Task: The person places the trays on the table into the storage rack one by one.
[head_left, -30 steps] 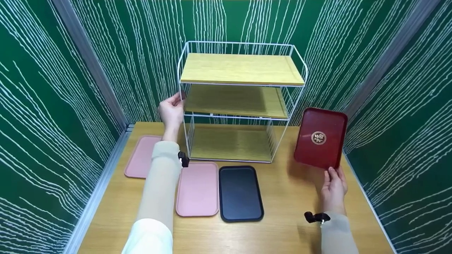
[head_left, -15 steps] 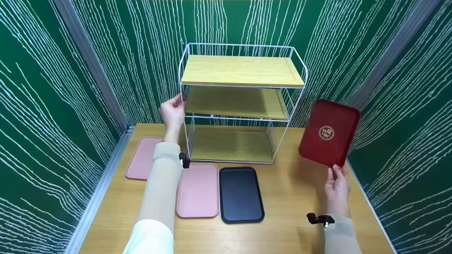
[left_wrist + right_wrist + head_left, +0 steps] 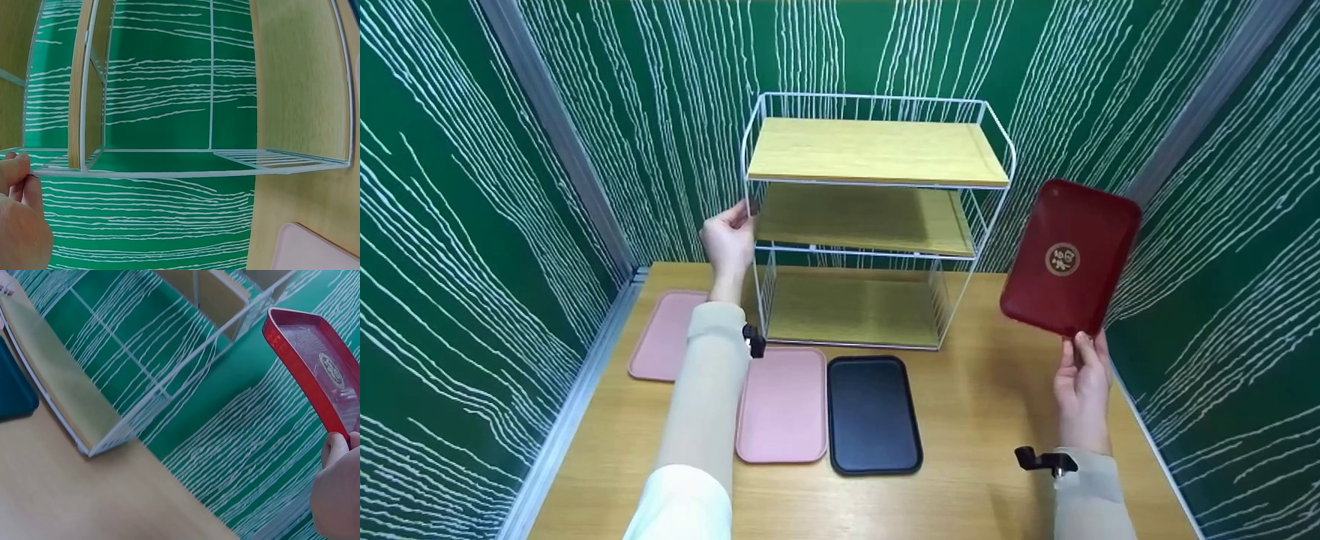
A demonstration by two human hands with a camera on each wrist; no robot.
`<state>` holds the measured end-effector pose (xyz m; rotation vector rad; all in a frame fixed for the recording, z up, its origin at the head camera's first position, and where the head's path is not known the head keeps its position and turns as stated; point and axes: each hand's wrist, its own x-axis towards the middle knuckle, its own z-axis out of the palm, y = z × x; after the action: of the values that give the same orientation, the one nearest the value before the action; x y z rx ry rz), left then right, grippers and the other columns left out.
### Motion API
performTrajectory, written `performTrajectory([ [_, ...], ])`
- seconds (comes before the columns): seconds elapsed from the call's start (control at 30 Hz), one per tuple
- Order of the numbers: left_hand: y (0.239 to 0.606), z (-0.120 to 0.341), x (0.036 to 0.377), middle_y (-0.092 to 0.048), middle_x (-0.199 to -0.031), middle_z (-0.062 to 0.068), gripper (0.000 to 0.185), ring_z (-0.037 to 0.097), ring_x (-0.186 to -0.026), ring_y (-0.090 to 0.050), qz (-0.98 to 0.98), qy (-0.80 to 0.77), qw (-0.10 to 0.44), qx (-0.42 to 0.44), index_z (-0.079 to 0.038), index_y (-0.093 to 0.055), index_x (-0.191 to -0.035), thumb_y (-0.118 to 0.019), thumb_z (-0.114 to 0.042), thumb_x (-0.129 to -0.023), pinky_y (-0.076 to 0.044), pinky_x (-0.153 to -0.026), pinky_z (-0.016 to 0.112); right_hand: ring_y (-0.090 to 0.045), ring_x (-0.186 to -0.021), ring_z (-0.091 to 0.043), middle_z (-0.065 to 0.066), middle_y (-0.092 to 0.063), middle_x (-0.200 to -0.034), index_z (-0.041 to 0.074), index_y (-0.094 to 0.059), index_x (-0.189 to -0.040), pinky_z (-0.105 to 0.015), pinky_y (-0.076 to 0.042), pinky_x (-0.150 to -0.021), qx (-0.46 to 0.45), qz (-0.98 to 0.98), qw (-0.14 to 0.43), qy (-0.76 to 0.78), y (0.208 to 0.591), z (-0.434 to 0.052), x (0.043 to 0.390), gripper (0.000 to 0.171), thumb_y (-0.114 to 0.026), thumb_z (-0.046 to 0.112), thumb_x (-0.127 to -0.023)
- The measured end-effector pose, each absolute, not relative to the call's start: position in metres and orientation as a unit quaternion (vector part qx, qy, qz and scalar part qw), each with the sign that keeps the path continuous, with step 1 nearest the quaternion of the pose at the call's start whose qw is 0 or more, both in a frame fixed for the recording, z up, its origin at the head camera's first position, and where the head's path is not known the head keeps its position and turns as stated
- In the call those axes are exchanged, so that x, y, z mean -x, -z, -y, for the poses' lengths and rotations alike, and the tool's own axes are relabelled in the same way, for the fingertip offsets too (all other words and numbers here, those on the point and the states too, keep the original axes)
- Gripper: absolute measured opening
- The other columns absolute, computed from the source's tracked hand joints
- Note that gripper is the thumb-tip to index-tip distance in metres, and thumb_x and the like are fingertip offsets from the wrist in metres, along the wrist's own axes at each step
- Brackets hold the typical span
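My right hand pinches the lower edge of a dark red tray, which is held tilted up in the air to the right of the rack. A round gold emblem marks the tray's middle. At the left side, my left hand grips the white wire frame of a three-tier rack at the height of its middle shelf. In the left wrist view, thumb and fingers close on the wire upright. The rack's yellowish wooden shelves bear nothing.
A pink tray and a black tray lie side by side before the rack. Another pink tray lies at the left, partly behind the left forearm. Green walls with white lines enclose the wooden table on three sides.
The right hand has raised the red tray and shifted it a little rightward, tilting it more. The left hand keeps its grip on the rack's frame.
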<state>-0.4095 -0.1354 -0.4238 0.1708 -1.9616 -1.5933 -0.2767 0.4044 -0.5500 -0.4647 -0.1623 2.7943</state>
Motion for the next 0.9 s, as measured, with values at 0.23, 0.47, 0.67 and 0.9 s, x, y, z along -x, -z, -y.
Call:
performTrajectory([
  [0.23, 0.423, 0.136, 0.410, -0.077, -0.118, 0.019, 0.029, 0.028, -0.109, -0.076, 0.730, 0.616, 0.289, -0.066, 0.001, -0.077, -0.125, -0.075, 0.003, -0.096, -0.062, -0.095, 0.031, -0.077, -0.097, -0.025, -0.014, -0.074, -0.119, 0.007, -0.070, -0.130, -0.032, -0.061, -0.091, 0.106, 0.048, 0.154, -0.981, 0.529, -0.393, 0.281, 0.043, -0.062, -0.019, -0.098],
  [0.47, 0.423, 0.135, 0.410, -0.078, -0.118, 0.017, 0.029, 0.026, -0.107, -0.076, 0.730, 0.618, 0.286, -0.061, -0.001, -0.077, -0.124, -0.075, 0.004, -0.096, -0.062, -0.093, 0.028, -0.077, -0.103, -0.027, -0.015, -0.074, -0.126, 0.007, -0.069, -0.134, -0.032, -0.058, -0.097, 0.085, 0.044, 0.140, -0.986, 0.500, -0.381, 0.276, 0.045, -0.064, -0.018, -0.097],
  [0.67, 0.424, 0.135, 0.411, -0.077, -0.121, 0.018, 0.029, 0.025, -0.109, -0.076, 0.730, 0.624, 0.272, -0.065, -0.002, -0.077, -0.126, -0.075, 0.003, -0.098, -0.061, -0.095, 0.027, -0.075, -0.115, -0.027, -0.013, -0.072, -0.134, 0.010, -0.068, -0.139, -0.033, -0.057, -0.100, 0.056, 0.045, 0.111, -0.991, 0.481, -0.372, 0.267, 0.049, -0.065, -0.015, -0.098],
  [0.9, 0.423, 0.136, 0.409, -0.078, -0.119, 0.015, 0.027, 0.024, -0.109, -0.076, 0.721, 0.635, 0.272, -0.061, -0.004, -0.079, -0.123, -0.076, 0.003, -0.097, -0.061, -0.096, 0.026, -0.073, -0.119, -0.028, -0.011, -0.069, -0.141, 0.013, -0.065, -0.145, -0.034, -0.059, -0.097, 0.028, 0.072, 0.099, -0.992, 0.465, -0.355, 0.265, 0.052, -0.066, -0.012, -0.099],
])
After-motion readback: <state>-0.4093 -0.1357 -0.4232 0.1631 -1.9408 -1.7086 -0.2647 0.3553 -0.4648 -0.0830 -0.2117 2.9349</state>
